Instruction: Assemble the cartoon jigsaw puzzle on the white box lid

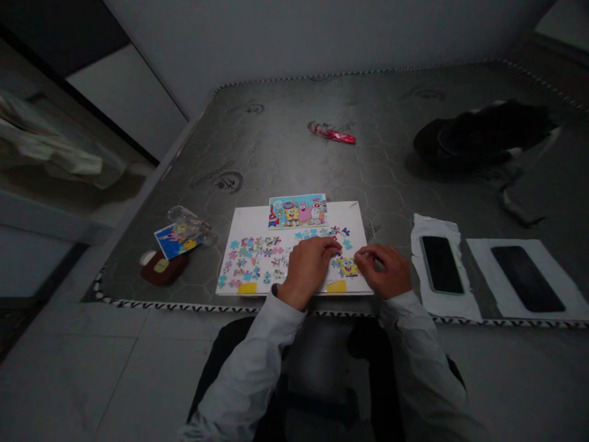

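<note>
On a white board [253, 216] lie loose jigsaw puzzle pieces [248, 248] in blue, pink and white. A small joined section [348, 266] with a yellow cartoon face sits near the board's right side. My left hand [310, 261] hovers over the middle of the board, its thumb and forefinger closed on a small puzzle piece mostly hidden by the fingertips. Beside the joined section's right edge, my right hand [384, 267] has its fingers pinched together; whatever is in them is hidden. A picture card [298, 212] with cartoon figures lies across the board's far edge.
Left of the board are a clear plastic wrapper [186, 220], a blue picture card [171, 243] and a brown case [163, 269]. Two phones [442, 264] rest on white sheets at the right. Farther back are a red-ended packet [338, 135] and a dark bowl-like object [453, 147].
</note>
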The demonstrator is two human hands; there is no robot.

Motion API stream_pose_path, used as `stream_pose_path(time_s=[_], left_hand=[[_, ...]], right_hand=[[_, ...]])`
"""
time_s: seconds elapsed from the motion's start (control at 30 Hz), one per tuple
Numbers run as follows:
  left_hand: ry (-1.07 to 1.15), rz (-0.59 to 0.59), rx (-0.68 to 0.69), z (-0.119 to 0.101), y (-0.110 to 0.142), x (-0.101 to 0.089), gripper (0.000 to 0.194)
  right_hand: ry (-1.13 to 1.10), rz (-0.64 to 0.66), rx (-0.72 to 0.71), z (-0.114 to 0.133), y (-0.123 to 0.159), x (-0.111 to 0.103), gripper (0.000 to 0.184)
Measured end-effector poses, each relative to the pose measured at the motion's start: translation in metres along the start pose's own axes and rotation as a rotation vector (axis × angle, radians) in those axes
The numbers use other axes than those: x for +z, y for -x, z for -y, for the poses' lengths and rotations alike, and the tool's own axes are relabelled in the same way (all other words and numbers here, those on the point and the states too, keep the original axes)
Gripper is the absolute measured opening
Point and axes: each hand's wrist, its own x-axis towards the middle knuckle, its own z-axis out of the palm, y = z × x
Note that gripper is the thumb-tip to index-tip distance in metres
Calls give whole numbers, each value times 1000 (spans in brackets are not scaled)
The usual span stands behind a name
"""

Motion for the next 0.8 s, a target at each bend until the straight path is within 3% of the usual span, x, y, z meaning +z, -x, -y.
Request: stream_pose_path(time_s=[0.13, 0.37, 0.8], left_hand=[[6, -6, 4, -1, 0, 1, 17], [2, 7, -1, -4, 0, 1, 17], [-7, 16, 3, -4, -1, 5, 17]], right_hand=[[-50, 55, -66, 3, -2, -2, 21], [-74, 116, -56, 2, -3, -3, 21], [-77, 112, -105, 2, -3, -2, 16]])
